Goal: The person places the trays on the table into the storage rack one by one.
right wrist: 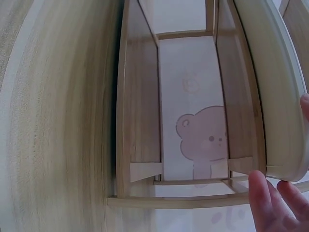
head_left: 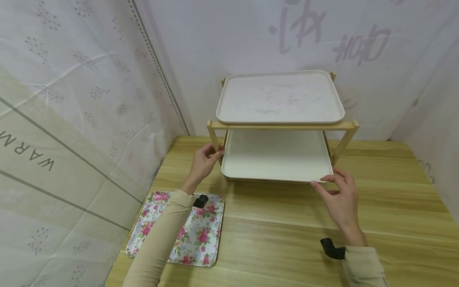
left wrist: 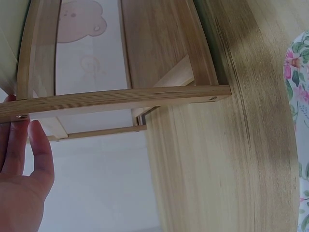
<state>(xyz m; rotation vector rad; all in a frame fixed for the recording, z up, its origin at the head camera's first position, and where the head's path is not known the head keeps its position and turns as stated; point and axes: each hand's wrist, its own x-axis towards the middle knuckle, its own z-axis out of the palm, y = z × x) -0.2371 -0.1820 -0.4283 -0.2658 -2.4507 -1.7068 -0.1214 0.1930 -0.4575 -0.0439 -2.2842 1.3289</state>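
Observation:
A two-tier wooden rack [head_left: 283, 126] stands at the back of the table. A cream upper tray [head_left: 279, 97] lies on top and a cream lower tray [head_left: 276, 155] sits on the bottom tier, sticking out toward me. My left hand [head_left: 216, 152] curls round the rack's front left leg, beside the lower tray's left corner. In the left wrist view its fingers [left wrist: 19, 145] lie against the rack's wooden bar [left wrist: 120, 99]. My right hand [head_left: 324, 180] pinches the lower tray's front right corner between thumb and fingers. The right wrist view shows that tray's rim [right wrist: 285, 96] above my fingertips [right wrist: 263, 193].
A floral tray [head_left: 197, 235] lies at the front left of the wooden table [head_left: 287, 231], under my left forearm. Patterned curtain walls close in at the left, back and right. The table's right edge runs close by the rack.

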